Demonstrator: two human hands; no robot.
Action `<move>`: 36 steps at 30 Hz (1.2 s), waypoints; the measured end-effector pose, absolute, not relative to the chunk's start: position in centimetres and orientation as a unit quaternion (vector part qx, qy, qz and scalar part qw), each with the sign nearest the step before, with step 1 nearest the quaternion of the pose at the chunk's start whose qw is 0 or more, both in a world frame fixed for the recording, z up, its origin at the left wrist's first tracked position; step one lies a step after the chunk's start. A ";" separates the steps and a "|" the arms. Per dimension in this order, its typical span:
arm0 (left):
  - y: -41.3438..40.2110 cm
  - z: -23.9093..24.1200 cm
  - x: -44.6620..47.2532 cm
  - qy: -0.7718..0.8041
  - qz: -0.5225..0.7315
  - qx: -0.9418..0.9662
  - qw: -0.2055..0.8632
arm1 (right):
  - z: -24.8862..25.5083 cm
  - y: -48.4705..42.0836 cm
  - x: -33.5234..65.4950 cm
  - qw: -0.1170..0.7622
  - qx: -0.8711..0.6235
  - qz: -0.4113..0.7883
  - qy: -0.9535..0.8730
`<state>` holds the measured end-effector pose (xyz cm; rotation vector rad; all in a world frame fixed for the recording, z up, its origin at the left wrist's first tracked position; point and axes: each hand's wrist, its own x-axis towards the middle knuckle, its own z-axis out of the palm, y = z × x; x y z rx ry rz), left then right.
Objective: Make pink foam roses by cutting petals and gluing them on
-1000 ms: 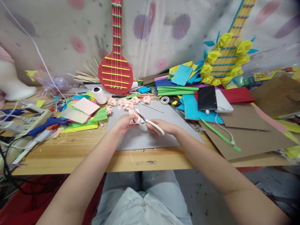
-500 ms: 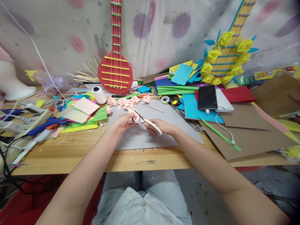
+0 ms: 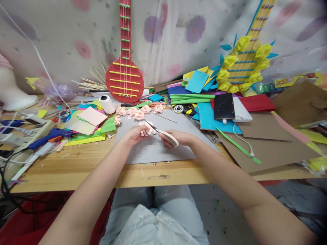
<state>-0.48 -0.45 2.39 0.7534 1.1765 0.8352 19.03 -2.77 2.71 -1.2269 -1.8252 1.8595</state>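
My left hand (image 3: pixel 138 135) pinches a pale pink paper flower (image 3: pixel 147 129) whose petals stick out past my fingers. My right hand (image 3: pixel 176 136) is closed round the white handles of a pair of scissors (image 3: pixel 169 137). The dark blades reach left across the pink paper; whether they touch it I cannot tell. Both hands are just above a grey cutting mat (image 3: pixel 153 153). Behind them, several finished pink paper roses (image 3: pixel 139 115) lie along the mat's far edge, and a thin stick (image 3: pixel 166 118) lies to their right.
A red paper lute (image 3: pixel 125 80) stands at the back, a yellow one (image 3: pixel 241 68) at right. Coloured paper (image 3: pixel 89 120), a thread spool (image 3: pixel 107 104) and a blue glue gun (image 3: pixel 49 137) lie left. A phone (image 3: pixel 224 106), power bank (image 3: pixel 241 109) and brown cardboard (image 3: pixel 270 146) lie right.
The scissors and my right hand have shifted slightly right. More of the pink flower shows between my hands now. The whole view has moved a little.
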 end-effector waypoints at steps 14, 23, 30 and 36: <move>-1.5 1.3 0.3 0.458 0.463 0.354 0.671 | 2.0 -1.0 14.8 0.398 -0.475 0.538 -0.572; -0.6 1.3 -0.8 0.537 0.480 0.311 0.620 | 1.7 0.2 15.8 0.408 -0.554 0.535 -0.490; 0.6 -0.7 -0.8 0.598 0.513 0.462 0.408 | 1.1 0.6 18.4 0.392 -0.570 0.548 -0.470; 1.2 -0.3 1.5 0.492 0.493 0.531 0.482 | 0.5 0.2 18.5 0.385 -0.502 0.579 -0.515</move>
